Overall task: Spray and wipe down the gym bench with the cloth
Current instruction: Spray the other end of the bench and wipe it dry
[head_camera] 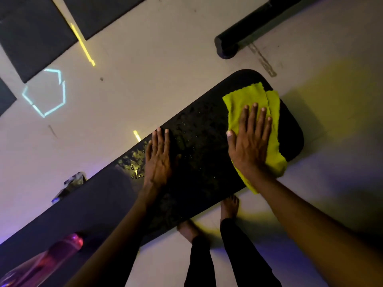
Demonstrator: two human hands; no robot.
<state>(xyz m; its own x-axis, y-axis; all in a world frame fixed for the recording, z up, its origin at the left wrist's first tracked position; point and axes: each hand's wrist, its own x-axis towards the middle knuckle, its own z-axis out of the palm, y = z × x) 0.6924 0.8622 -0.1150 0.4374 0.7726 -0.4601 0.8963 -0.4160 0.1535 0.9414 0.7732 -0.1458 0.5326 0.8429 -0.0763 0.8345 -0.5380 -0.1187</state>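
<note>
Right hand (249, 139) flat, fingers spread, pressing yellow cloth (253, 121) onto bench pad (203, 154) near its rounded end, right of centre frame. Left hand (158, 158) flat, empty, likely bracing. Droplets mid-pad: wiping stage. Spray bottle (51, 257) lower left, set aside.

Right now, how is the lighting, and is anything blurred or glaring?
Head view: dim room, yellow and purple tints; wet droplets glint on the black padded bench; the pink translucent bottle at the lower left is blurred; the yellow microfibre cloth stays sharp.
</note>
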